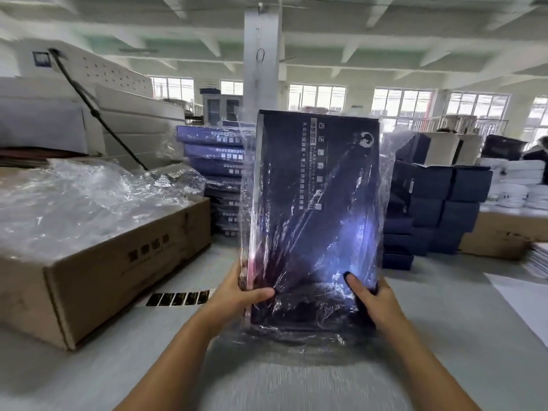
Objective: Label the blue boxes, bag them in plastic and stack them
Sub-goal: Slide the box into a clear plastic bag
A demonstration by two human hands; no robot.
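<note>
I hold a flat dark blue box [317, 185] upright above the table, inside a clear plastic bag [296, 330] whose loose end hangs below it. My left hand [240, 292] grips its lower left edge, thumb on the front. My right hand [370, 295] grips the lower right edge, thumb pressed on the front through the plastic. Behind the box stands a stack of bagged blue boxes [216, 161]. A strip of dark labels [178, 298] lies on the table to the left.
A cardboard carton [98, 268] full of clear plastic bags [83, 197] sits at left, a white machine [74, 108] behind it. Unbagged dark blue boxes [436, 200] are piled at right, beside another carton [498, 235] and white paper sheets [527, 295].
</note>
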